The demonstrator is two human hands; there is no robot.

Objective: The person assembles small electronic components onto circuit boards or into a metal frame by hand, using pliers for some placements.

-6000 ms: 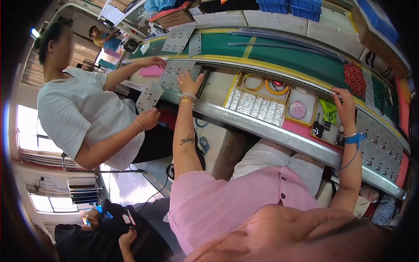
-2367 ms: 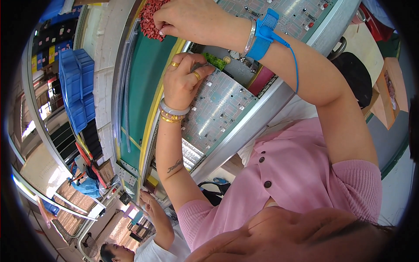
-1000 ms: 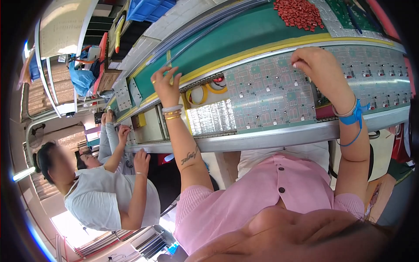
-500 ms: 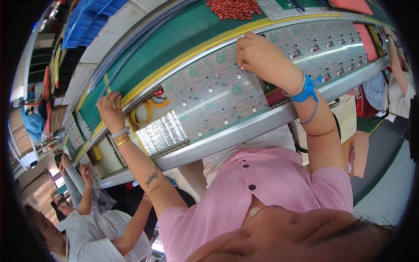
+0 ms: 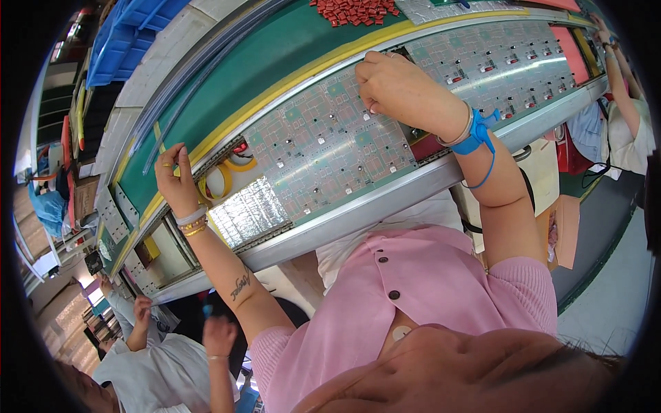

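Reaching up from the lower edge, the person's right hand [image 5: 399,88] bends at the wrist over the grey-green circuit panel [image 5: 323,148], its fingers [image 5: 365,82] curled and pinched down on the panel's far edge at about twelve o'clock of the board; whether a small part sits between them cannot be told. A blue wrist strap [image 5: 475,134] circles that wrist. The left hand [image 5: 175,182], arm stretched straight, rests with fingers loosely spread on the yellow strip [image 5: 227,113] at the table's belt, at nine o'clock from the panel, grasping nothing. Tape rolls [image 5: 224,179] lie just beside it.
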